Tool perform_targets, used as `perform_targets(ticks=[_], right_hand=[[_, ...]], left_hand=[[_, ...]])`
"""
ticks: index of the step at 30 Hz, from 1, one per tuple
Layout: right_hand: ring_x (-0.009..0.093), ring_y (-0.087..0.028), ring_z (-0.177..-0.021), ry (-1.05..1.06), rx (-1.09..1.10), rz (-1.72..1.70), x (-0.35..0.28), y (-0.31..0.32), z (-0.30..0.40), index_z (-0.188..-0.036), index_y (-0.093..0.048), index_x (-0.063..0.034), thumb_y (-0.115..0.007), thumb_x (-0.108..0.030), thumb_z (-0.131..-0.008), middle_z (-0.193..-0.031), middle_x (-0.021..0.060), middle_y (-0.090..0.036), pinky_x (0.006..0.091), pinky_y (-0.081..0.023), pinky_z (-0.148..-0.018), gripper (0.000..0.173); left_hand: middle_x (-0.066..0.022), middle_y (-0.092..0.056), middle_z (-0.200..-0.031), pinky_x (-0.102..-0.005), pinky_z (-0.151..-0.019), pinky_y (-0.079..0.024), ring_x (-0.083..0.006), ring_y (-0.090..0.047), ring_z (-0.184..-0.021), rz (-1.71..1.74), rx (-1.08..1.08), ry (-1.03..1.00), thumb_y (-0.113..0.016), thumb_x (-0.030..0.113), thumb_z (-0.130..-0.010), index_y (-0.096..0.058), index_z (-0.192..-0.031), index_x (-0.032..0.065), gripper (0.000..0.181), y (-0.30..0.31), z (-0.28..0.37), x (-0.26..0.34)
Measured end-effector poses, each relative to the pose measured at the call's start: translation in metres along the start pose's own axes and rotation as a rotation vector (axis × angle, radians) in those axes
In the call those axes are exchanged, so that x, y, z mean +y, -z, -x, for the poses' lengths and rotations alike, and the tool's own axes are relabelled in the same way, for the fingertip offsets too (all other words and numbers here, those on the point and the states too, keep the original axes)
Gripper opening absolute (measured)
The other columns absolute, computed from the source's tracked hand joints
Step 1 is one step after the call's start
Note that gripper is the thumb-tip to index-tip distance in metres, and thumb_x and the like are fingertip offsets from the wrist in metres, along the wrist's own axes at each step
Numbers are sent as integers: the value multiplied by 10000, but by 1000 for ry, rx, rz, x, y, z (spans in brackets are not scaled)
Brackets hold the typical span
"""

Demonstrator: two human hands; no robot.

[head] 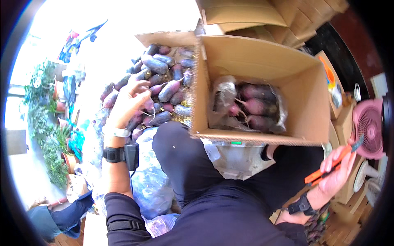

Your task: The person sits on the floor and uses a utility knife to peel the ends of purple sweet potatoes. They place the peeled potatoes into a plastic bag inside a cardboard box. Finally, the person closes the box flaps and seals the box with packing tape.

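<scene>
My left hand [135,97], its fingers bent, is over a pile of purple radishes [170,90] with thin root tails. A pinkish radish [148,104] lies just under its fingers; whether they grip it I cannot tell. At the far right, my right hand [335,172] holds pruning shears [329,166] with orange handles, blades pointing up and right. Before my knees stands an open cardboard box [261,55]. Several purple radishes [257,106] lie inside it within a clear plastic bag [226,87]. Its front wall overhangs a scale [236,143] with a green display.
Plastic bags [154,184] lie beside my left leg. Cardboard boxes [246,13] are stacked behind the open box. A pink fan [369,129] stands at the right. Potted plants [46,123] line the left side. Another person's leg [61,215] shows at lower left.
</scene>
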State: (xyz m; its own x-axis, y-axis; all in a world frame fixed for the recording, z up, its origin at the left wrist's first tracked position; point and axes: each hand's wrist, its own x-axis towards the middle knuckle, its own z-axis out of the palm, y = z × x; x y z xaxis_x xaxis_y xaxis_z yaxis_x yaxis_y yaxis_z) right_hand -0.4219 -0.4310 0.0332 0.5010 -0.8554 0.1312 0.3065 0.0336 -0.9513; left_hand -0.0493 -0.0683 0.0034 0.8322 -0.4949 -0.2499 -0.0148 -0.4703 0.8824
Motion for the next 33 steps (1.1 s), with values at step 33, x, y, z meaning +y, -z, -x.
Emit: perform_targets(ticks=[33], right_hand=[[42, -370, -419, -94, 143, 522, 8, -117, 1, -899, -425, -75, -414, -298, -1026, -691, -1, -434, 172, -330, -327, 257]], left_hand=[[-222, -652, -933, -482, -700, -556, -361, -664, -851, 638, 190, 1055, -620, 478, -879, -565, -1085, -24, 546, -169, -108, -329]])
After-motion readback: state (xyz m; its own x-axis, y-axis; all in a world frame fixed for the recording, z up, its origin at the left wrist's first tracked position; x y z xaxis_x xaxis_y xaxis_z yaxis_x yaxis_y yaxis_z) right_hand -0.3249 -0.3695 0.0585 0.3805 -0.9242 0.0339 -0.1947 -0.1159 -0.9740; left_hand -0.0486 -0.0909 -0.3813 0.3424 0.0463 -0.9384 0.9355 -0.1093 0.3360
